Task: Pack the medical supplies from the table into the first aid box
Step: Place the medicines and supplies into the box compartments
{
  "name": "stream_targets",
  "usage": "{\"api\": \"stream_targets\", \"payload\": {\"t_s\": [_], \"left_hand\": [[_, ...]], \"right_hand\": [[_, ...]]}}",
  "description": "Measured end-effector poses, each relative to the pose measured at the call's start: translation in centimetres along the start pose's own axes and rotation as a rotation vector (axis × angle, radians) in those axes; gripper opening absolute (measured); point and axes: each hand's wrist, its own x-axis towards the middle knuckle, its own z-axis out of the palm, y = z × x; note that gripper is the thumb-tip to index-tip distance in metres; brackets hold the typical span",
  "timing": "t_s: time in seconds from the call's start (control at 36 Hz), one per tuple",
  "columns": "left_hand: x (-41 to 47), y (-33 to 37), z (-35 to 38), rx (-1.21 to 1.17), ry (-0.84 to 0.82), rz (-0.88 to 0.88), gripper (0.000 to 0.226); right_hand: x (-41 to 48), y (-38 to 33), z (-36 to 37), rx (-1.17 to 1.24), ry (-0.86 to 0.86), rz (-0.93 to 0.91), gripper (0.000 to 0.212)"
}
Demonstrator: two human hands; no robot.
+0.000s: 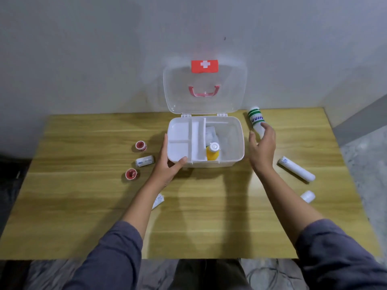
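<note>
The white first aid box stands open mid-table, its clear lid upright against the wall. Inside it are a divided white tray, a yellow bottle with a white cap and white gauze. My left hand grips the box's front left corner, thumb over the tray rim. My right hand hovers open right of the box, fingers near a lying white bottle with green stripes. Whether they touch it is unclear.
Left of the box lie two red tape rolls and a small bandage roll. Another packet peeks from under my left forearm. A long white roll and a short one lie at the right. The wall is close behind.
</note>
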Motion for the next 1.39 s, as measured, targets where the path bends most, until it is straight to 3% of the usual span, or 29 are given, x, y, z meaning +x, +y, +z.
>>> {"api": "stream_targets", "payload": {"t_s": [0.25,0.5,0.78,1.06,1.19,1.39], "left_hand": [[0.0,-0.4,0.2,0.003,0.029,0.004,0.087],[0.0,-0.4,0.1,0.006,0.019,0.004,0.088],[-0.3,0.5,0.3,-0.036,0.019,0.004,0.088],[-0.4,0.8,-0.1,-0.021,-0.011,0.023,0.09],[-0.5,0.7,-0.1,-0.022,-0.022,0.035,0.091],[-0.6,0.8,-0.4,-0.02,-0.038,0.036,0.091]], "right_hand": [[4.2,3.5,1.6,-0.107,-0.036,0.199,0.052],[4.3,2.9,0.2,-0.053,0.038,0.272,0.027],[1.7,-1.1,-4.6,-0.001,0.049,0.133,0.023],[-1.7,-6.0,-6.9,-0.017,0.172,-0.23,0.022],[-3.7,-6.6,-5.9,-0.075,0.007,-0.337,0.02],[-5.2,-6.2,-3.1,-0.173,-0.245,-0.313,0.026]]}}
